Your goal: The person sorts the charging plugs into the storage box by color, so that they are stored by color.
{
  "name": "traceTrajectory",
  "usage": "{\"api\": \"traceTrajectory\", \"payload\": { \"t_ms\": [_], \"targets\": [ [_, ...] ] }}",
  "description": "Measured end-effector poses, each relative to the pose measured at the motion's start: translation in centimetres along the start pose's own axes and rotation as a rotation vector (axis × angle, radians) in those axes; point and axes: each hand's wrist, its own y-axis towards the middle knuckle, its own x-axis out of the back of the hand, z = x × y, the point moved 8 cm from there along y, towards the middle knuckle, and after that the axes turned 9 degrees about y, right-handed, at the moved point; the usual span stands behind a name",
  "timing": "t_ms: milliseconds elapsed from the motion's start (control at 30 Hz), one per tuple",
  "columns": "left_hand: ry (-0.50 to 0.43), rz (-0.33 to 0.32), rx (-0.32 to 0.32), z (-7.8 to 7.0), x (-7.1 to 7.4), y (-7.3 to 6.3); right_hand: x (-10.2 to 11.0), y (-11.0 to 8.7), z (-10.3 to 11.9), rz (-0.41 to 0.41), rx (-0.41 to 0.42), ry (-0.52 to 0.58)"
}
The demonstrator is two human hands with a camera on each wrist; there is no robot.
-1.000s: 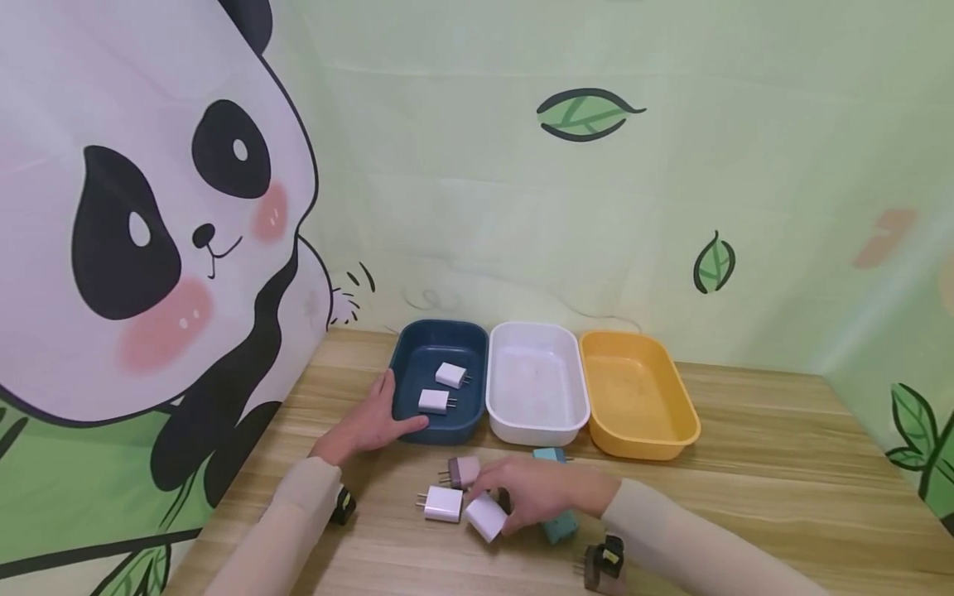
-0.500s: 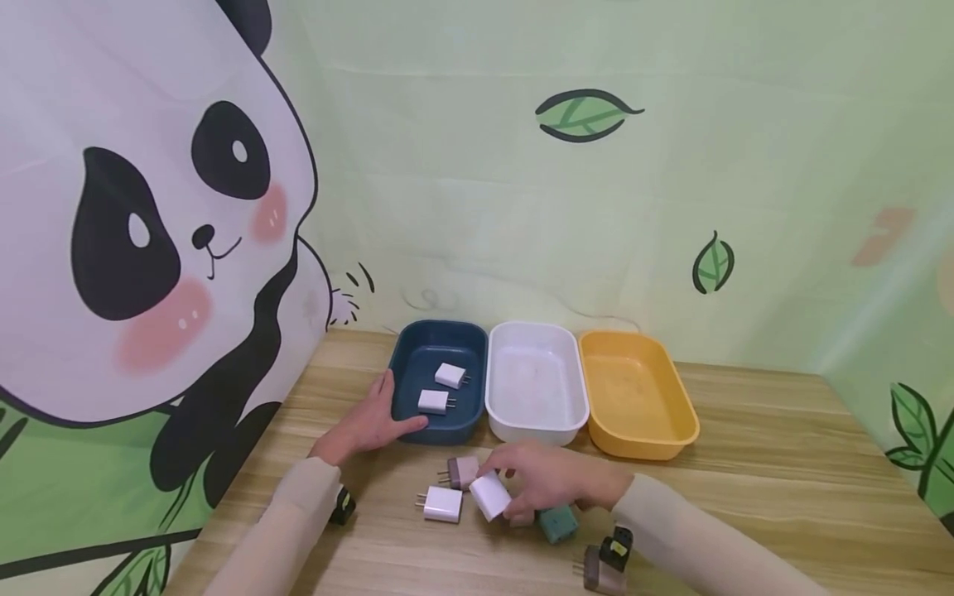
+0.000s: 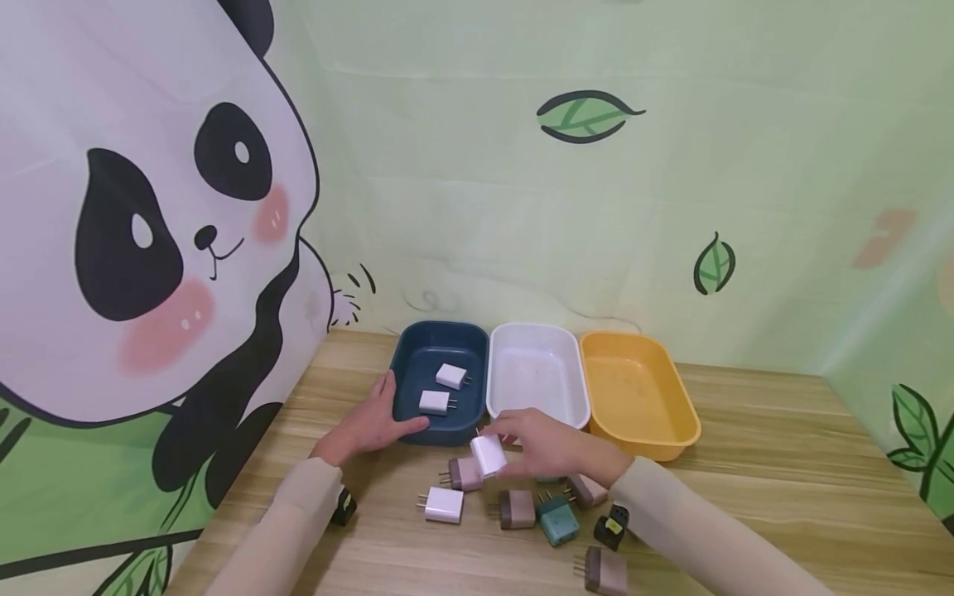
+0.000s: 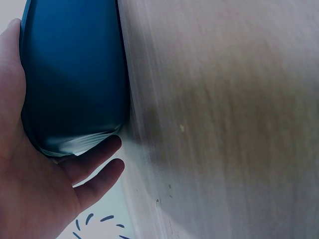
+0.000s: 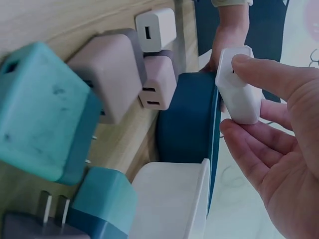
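Observation:
My right hand (image 3: 547,443) pinches a white USB wall charger (image 3: 489,455) between thumb and fingers, raised near the front of the white tray. In the right wrist view, this charger (image 5: 239,84) shows its port end under the thumb. My left hand (image 3: 373,420) rests spread against the near left corner of the dark blue tray (image 3: 402,360), thumb along the front rim; the left wrist view shows its fingers (image 4: 99,184) extended at the tray wall. Two white chargers (image 3: 435,403) lie inside that tray. Another white charger (image 3: 444,505) lies on the table.
The white tray (image 3: 537,331) and yellow tray (image 3: 681,406) stand in a row right of the blue one. Several pink-and-brown chargers (image 3: 517,509), teal chargers (image 3: 559,521) and a black charger (image 3: 612,527) lie on the wooden table (image 3: 768,463) before them. Another black object (image 3: 344,507) lies near the left sleeve.
My right hand has lifted the white charger off the table and carried it up and away toward the trays, uncovering pink and teal chargers. The left hand stays put.

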Motion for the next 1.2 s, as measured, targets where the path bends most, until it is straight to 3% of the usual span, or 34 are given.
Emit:
{"api": "traceTrajectory", "payload": {
  "t_ms": [500, 833, 1200],
  "targets": [
    [0.000, 0.010, 0.014, 0.2, -0.2, 0.1, 1.8, 2.0, -0.6, -0.141, -0.009, -0.047],
    [0.011, 0.000, 0.004, 0.1, 0.0, 0.1, 3.2, 3.6, -2.0, -0.194, -0.124, -0.062],
    [0.008, -0.003, 0.005, -0.1, 0.2, -0.1, 3.6, 5.1, -3.1, -0.212, -0.170, -0.063]
  ]
}}
